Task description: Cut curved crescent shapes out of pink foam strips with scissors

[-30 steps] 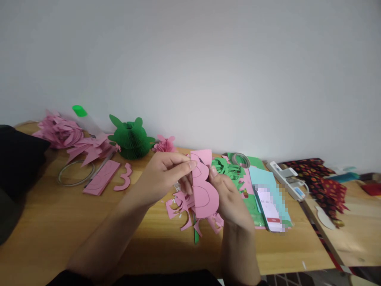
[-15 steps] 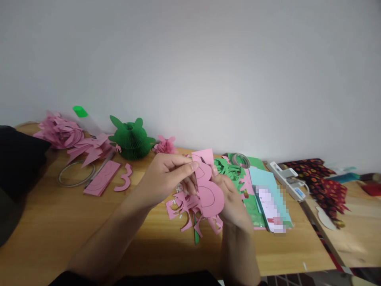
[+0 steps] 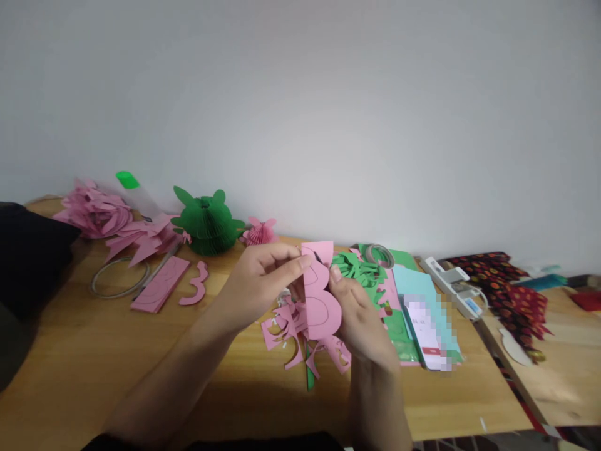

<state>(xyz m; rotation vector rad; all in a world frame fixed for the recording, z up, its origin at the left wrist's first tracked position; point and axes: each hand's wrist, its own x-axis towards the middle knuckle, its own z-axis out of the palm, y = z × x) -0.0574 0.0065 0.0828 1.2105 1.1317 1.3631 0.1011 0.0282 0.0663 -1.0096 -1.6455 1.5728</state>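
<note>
A folded piece of pink paper (image 3: 323, 307) with a scalloped right edge and pencilled curves stands nearly upright between my hands. My left hand (image 3: 263, 279) pinches its left edge between thumb and fingers. At its right edge, my right hand (image 3: 359, 313) is closed, thumb up against the paper; its other fingers are mostly hidden. A small dark gap or object shows near the paper's top, too unclear to name. Below lie pink paper offcuts (image 3: 294, 357). To the left are a cut pink scalloped strip (image 3: 200, 285) and a pink rectangle with drawn curves (image 3: 162, 285).
Along the wall stand a green honeycomb paper ball (image 3: 206, 225), a small pink one (image 3: 260, 232) and pink paper pieces (image 3: 96, 210). A metal ring (image 3: 101, 291) lies left. Rightward are green scraps (image 3: 359, 269), a tape roll (image 3: 380, 255), a phone (image 3: 425, 332) and a power strip (image 3: 453, 288).
The pink paper has turned more upright and its lower end has shifted left. My right hand has moved slightly left and down with it; my left hand keeps its pinch.
</note>
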